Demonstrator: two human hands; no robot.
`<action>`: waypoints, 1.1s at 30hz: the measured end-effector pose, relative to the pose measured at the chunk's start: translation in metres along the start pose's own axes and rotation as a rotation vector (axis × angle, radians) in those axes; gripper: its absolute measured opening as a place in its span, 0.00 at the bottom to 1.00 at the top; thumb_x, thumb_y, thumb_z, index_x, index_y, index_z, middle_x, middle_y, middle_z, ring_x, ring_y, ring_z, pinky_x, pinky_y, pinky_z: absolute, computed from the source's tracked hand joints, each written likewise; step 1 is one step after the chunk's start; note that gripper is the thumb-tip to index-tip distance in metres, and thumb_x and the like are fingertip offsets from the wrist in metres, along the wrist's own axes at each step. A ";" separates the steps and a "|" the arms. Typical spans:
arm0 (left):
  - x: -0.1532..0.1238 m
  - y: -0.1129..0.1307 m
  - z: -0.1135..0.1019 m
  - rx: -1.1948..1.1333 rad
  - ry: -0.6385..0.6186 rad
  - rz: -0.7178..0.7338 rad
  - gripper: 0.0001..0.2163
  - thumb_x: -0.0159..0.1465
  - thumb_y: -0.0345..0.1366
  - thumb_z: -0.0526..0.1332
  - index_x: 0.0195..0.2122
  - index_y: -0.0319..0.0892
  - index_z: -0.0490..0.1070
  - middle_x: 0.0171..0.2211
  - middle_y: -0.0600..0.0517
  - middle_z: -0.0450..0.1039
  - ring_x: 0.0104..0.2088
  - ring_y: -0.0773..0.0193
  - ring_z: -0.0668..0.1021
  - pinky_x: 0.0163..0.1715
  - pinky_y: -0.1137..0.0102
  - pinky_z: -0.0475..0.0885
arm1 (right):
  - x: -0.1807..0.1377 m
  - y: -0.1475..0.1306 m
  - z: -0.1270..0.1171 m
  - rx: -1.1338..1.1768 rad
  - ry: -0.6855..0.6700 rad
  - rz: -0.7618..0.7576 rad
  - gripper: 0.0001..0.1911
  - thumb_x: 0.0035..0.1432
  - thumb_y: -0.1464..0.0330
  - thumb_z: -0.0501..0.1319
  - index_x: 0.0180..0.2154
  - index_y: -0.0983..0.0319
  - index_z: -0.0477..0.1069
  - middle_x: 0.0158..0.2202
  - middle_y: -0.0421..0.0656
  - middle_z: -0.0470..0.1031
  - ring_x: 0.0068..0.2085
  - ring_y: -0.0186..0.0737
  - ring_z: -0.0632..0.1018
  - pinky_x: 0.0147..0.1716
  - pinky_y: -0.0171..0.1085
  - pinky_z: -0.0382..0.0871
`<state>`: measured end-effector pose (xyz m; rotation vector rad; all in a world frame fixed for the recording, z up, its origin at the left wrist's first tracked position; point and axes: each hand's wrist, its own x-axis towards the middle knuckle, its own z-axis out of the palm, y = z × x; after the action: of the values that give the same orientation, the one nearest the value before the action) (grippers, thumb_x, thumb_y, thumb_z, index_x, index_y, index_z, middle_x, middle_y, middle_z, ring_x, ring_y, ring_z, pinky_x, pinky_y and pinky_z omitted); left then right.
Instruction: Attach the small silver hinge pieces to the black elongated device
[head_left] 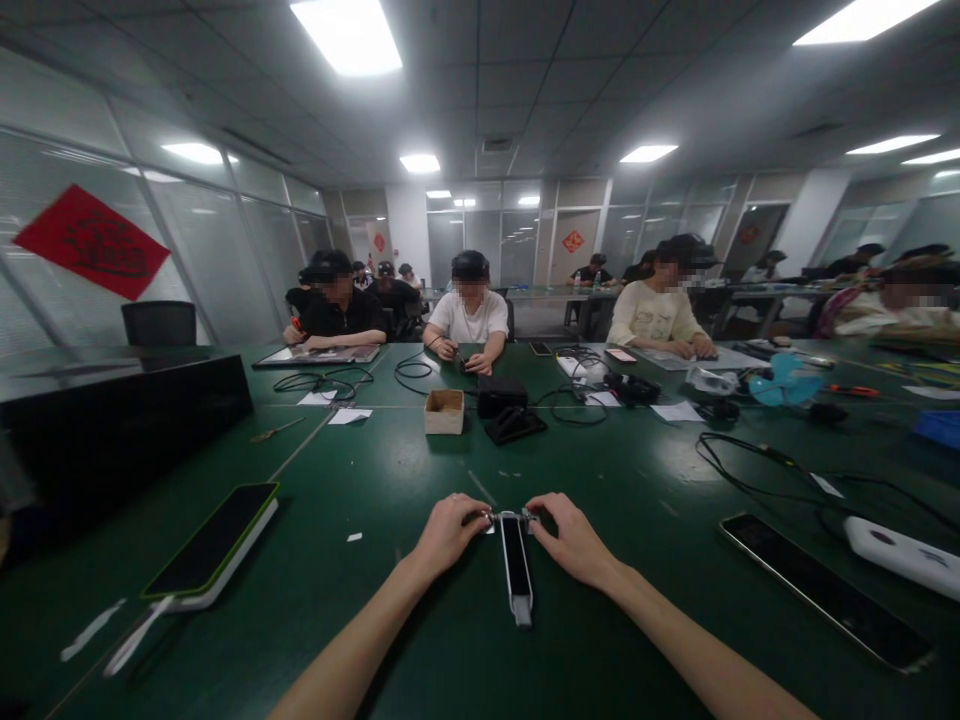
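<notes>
A slim white device with a long black face [516, 560] lies on the green table in front of me, with a paler grey tip at its near end. Small shiny bits stick out sideways from its far end. At the left bit, my left hand [451, 530] is closed in a pinch of thumb and fingertips. My right hand [568, 533] pinches at the bit on the other side in the same way. The fingertips cover most of what they grip, so its kind is unclear. Both forearms reach in from the near edge.
Left of me, a phone [214, 540] rests on a white block with a cable. To the right lie another phone [821, 590] and a white power strip [904, 555]. Ahead stand a small open box [444, 413] and black items [514, 425]. Several people sit across the table [360, 560].
</notes>
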<state>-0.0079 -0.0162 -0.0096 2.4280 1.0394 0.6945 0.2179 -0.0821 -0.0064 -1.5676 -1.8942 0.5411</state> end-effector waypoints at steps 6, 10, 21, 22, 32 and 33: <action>0.000 -0.001 0.000 -0.009 0.002 0.007 0.06 0.64 0.36 0.58 0.38 0.45 0.75 0.36 0.53 0.75 0.37 0.63 0.73 0.38 0.70 0.66 | 0.000 -0.004 -0.002 -0.011 0.002 0.007 0.10 0.59 0.67 0.55 0.42 0.59 0.70 0.42 0.44 0.71 0.42 0.41 0.72 0.42 0.41 0.69; 0.000 -0.003 0.002 -0.010 0.004 0.004 0.07 0.65 0.36 0.58 0.37 0.44 0.75 0.36 0.53 0.74 0.38 0.63 0.73 0.38 0.70 0.66 | 0.000 -0.004 -0.001 -0.034 0.028 -0.033 0.09 0.58 0.68 0.56 0.41 0.61 0.70 0.40 0.44 0.71 0.42 0.41 0.71 0.43 0.41 0.68; 0.000 0.002 0.001 -0.003 0.004 0.004 0.06 0.65 0.35 0.57 0.37 0.42 0.73 0.37 0.52 0.72 0.37 0.63 0.73 0.38 0.70 0.66 | -0.001 -0.008 -0.003 -0.015 0.022 -0.010 0.09 0.58 0.68 0.56 0.41 0.59 0.70 0.41 0.44 0.71 0.42 0.41 0.72 0.42 0.41 0.69; 0.000 0.002 0.001 -0.001 0.002 0.001 0.06 0.65 0.35 0.57 0.37 0.42 0.73 0.37 0.52 0.72 0.37 0.63 0.72 0.37 0.69 0.66 | -0.001 -0.008 -0.004 -0.013 0.017 -0.005 0.09 0.58 0.68 0.56 0.41 0.59 0.70 0.41 0.44 0.71 0.42 0.41 0.72 0.42 0.41 0.69; 0.000 -0.001 0.003 0.033 0.016 -0.017 0.09 0.64 0.40 0.58 0.36 0.42 0.74 0.36 0.51 0.73 0.37 0.61 0.73 0.37 0.68 0.66 | -0.001 -0.006 -0.002 -0.016 0.023 -0.020 0.09 0.59 0.68 0.55 0.42 0.59 0.70 0.41 0.43 0.71 0.42 0.40 0.72 0.42 0.41 0.69; 0.000 -0.002 0.003 0.034 0.016 -0.015 0.08 0.64 0.40 0.58 0.36 0.42 0.74 0.36 0.51 0.73 0.38 0.61 0.73 0.37 0.68 0.66 | -0.001 -0.005 -0.002 -0.019 0.023 -0.020 0.09 0.59 0.68 0.55 0.42 0.59 0.70 0.41 0.43 0.71 0.42 0.40 0.72 0.42 0.41 0.69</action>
<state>-0.0070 -0.0155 -0.0129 2.4443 1.0830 0.6983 0.2155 -0.0846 -0.0022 -1.5589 -1.9008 0.4967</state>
